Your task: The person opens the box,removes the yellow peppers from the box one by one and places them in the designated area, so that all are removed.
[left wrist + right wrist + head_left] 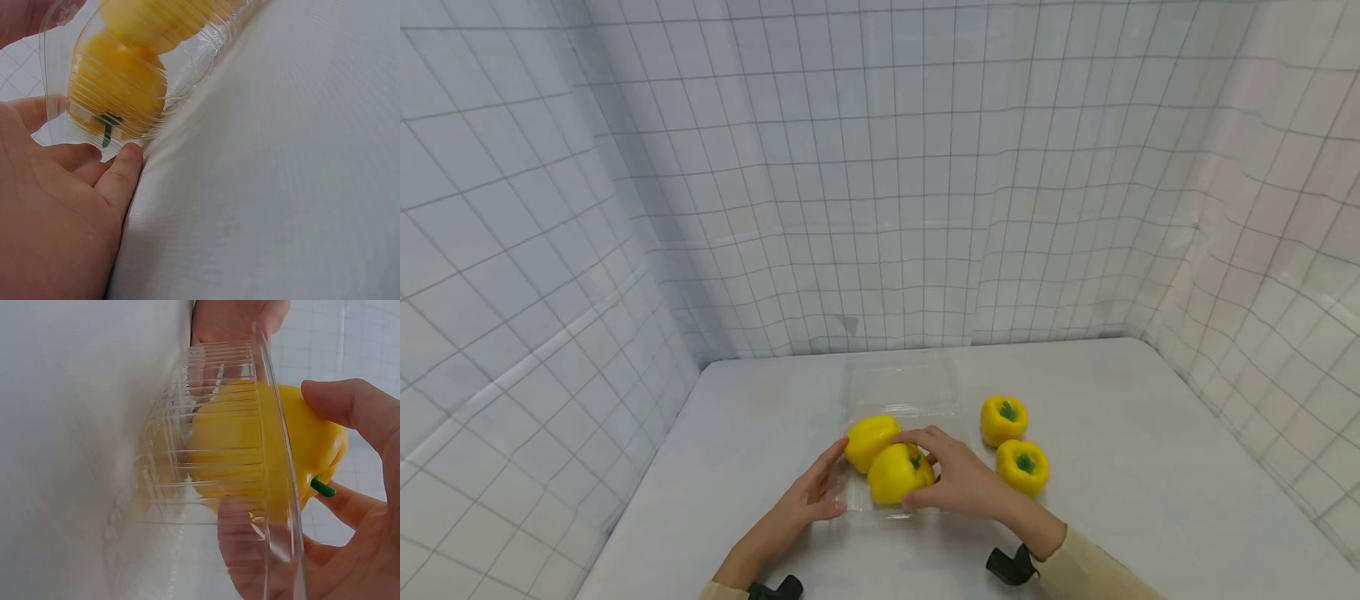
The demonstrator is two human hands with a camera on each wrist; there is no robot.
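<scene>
- Two peppers [895, 477] sit in our clear box [162, 462]; our step looks like settling the front one.
- Our right hand [958, 482] pinches it; our left hand [805, 497] spreads against the box.
- Next probably calls for letting go.

White table [737, 450], gridded white walls [865, 183].
Walls on three sides, wrinkled and sheet-like; light soft and even.
</scene>
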